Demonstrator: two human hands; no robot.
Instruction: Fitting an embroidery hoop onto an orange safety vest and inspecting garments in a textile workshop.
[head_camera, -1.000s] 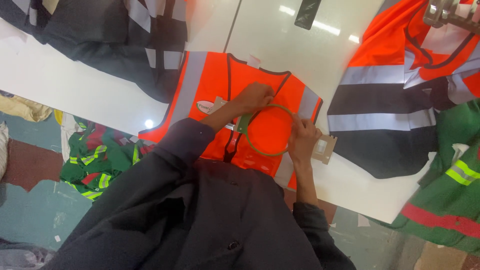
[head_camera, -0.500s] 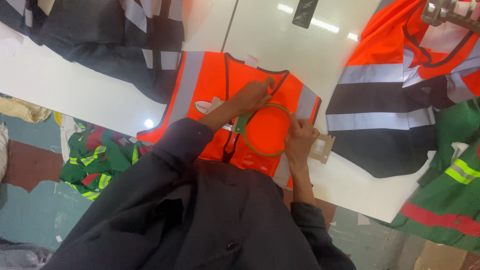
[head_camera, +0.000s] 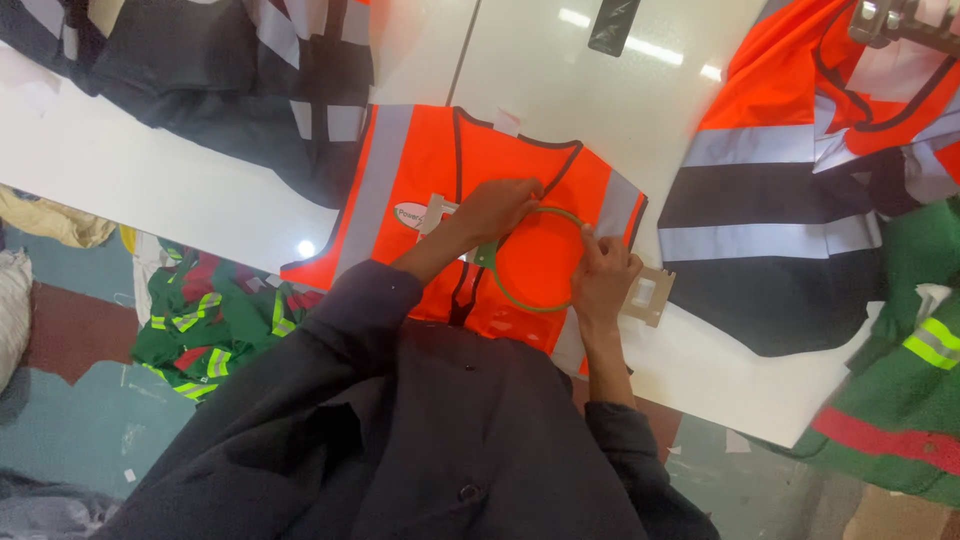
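Observation:
An orange safety vest (head_camera: 420, 180) with grey reflective stripes lies flat on the white table (head_camera: 560, 80). A green hoop frame (head_camera: 520, 300) sits on the vest's chest, with orange cloth stretched inside it. My left hand (head_camera: 495, 205) presses down on the hoop's upper left rim. My right hand (head_camera: 605, 280) grips the hoop's right rim, fingers curled over it. A flat tan bracket (head_camera: 648, 295) sticks out from under my right hand, and another tan bracket end (head_camera: 434, 212) shows by my left wrist.
Dark vests (head_camera: 230, 80) are piled at the table's far left. An orange and navy vest (head_camera: 790, 190) lies to the right, with green vests (head_camera: 900, 400) beyond the right edge. More green vests (head_camera: 200, 320) lie on the floor at left. A black object (head_camera: 612, 25) rests at the far edge.
My left hand has slid slightly along the hoop's top rim. The hoop and the vest stay where they were.

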